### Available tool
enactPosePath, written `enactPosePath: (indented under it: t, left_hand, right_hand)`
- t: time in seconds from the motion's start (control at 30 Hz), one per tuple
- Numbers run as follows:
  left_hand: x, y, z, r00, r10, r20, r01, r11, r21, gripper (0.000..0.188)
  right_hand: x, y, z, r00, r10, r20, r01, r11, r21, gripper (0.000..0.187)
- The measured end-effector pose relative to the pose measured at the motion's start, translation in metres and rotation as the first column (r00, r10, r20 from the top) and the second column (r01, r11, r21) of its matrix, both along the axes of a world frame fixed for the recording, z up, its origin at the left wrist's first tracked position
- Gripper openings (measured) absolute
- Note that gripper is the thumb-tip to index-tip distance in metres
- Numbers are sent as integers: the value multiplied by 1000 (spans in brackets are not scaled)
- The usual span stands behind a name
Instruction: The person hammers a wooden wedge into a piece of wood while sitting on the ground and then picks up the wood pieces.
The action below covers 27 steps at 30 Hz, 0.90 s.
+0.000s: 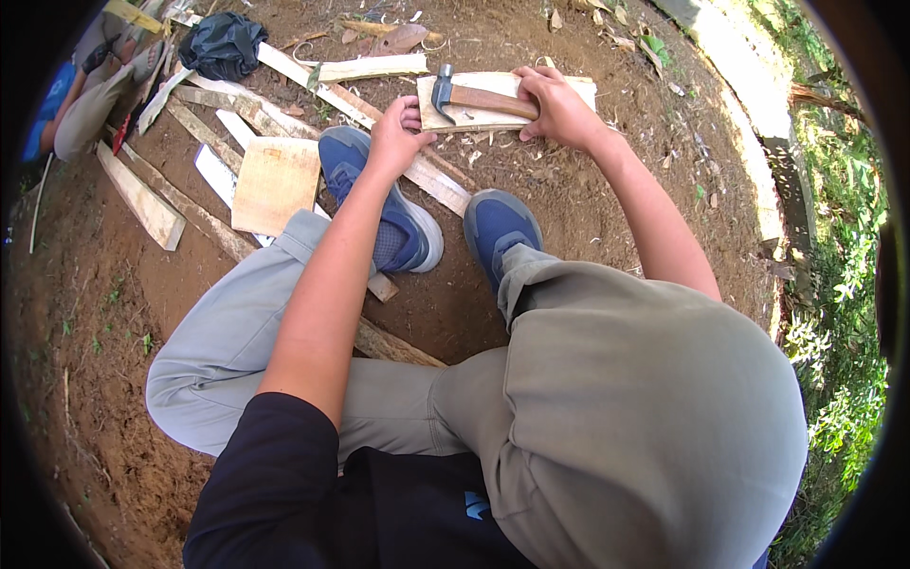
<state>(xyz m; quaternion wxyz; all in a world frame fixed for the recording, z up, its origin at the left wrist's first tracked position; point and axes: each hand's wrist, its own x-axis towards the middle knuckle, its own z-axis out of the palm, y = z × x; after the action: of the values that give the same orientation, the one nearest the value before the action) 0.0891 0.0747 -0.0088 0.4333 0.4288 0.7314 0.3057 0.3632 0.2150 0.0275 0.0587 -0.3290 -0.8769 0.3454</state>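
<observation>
A claw hammer [488, 100] with a dark metal head and a brown wooden handle lies across a pale wooden board [569, 87], its head toward the board's left end. My right hand [559, 112] spans the board beside the handle's end, fingers at the far edge and thumb at the near one. Whether its palm also presses on the handle is hidden. At the board's left end, my left hand [393, 140] has its fingers curled, with the thumb by the near corner. Both arms reach forward past my knees.
My blue shoes [498, 228] stand on brown soil just nearer than the board. Left of them lie a squarish wood piece [277, 185] and several strips [142, 199]. A black plastic bag [223, 45] sits at far left, near another person [90, 114]. Greenery [839, 379] borders the right.
</observation>
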Motion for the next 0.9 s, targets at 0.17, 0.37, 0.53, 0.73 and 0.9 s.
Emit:
enactPosePath:
  t: [0.17,0.37,0.53,0.73,0.9]
  left_hand:
    - [-1,-1,-3,1000,26,-3,-25,999,25,70]
    - [2,0,2,997,54,57,-54,999,4,79]
    - [2,0,0,998,45,54,-46,999,12,81]
    - [4,0,0,997,68,49,-70,996,49,82]
    - [5,0,3,996,67,51,-68,997,20,85]
  right_hand:
    - [0,1,1,1000,1,-11,-1,1000,0,56]
    - [-2,2,2,1000,5,-29,-5,1000,5,57]
    - [-3,0,0,1000,2,-21,-2,1000,20,56]
    - [-3,0,-1,1000,5,-6,-5,1000,-1,56]
    - [-7,-3,4,998,17,61,-15,999,-41,58]
